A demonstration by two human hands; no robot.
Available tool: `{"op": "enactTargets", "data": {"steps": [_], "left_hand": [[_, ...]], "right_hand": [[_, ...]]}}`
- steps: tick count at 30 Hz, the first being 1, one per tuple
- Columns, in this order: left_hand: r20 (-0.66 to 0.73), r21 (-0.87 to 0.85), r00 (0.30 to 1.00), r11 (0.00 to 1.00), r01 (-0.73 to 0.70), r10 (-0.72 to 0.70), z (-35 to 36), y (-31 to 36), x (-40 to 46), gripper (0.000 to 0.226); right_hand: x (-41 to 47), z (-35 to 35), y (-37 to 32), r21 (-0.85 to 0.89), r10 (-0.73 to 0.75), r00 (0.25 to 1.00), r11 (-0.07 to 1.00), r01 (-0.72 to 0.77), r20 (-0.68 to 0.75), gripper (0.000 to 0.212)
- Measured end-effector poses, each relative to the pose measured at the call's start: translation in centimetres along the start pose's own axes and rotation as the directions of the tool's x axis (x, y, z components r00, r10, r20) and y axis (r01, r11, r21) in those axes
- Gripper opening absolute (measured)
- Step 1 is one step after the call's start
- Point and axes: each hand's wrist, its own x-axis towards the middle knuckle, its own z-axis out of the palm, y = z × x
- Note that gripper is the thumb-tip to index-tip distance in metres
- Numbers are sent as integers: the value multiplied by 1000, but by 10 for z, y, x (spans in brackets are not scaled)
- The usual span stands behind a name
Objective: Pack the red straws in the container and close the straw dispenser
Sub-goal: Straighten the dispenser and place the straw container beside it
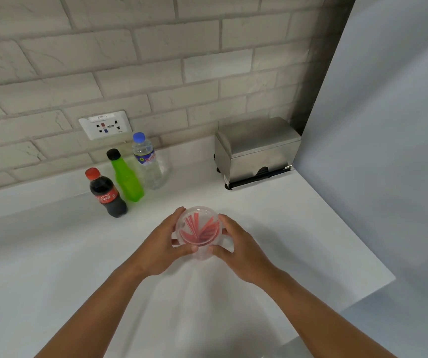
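Observation:
A clear round plastic container [182, 223] stands on the white counter at the centre, with several red straws [199, 229] lying inside it under a clear lid. My left hand [162, 244] grips its left side and my right hand [238, 248] grips its right side, thumbs on the near rim. The steel straw dispenser [256, 151] sits at the back right against the wall, with its lid down.
A cola bottle [107, 195], a green bottle [126, 177] and a water bottle [148, 164] stand at the back left. A wall socket [105, 124] is behind them. The counter [311, 228] ends at a slanted right edge beside a grey wall [388, 125].

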Motion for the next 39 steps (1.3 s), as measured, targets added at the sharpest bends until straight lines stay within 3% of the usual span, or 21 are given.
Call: {"op": "enactTargets", "data": {"steps": [2,6,10,13,22,39], "left_hand": [[-14,-22,1000,1000,-18,18,1,2,7,67],[-48,-51,999,999,-12,10,-1,1,23,64],[-77,-54,996,997,51,-55,-5,-7,41,80],[-97,-24,991,995,93,-95,-11,-10,57,93],[-104,45,988,992,117,-111,-32,-11,108,92],[-113,117,971,968,221,-209,-56,-3,172,96]], "right_hand": [[7,-4,1,-8,-16,1000,1000,16,-18,56],[25,-9,2,15,-47,998,999,47,-33,56],[44,-13,2,69,-57,997,996,61,-50,58],[60,-15,0,118,-42,997,992,49,-60,49],[121,-20,2,207,-47,998,977,53,-32,57],[200,-42,8,136,37,994,989,-50,102,71]]}}
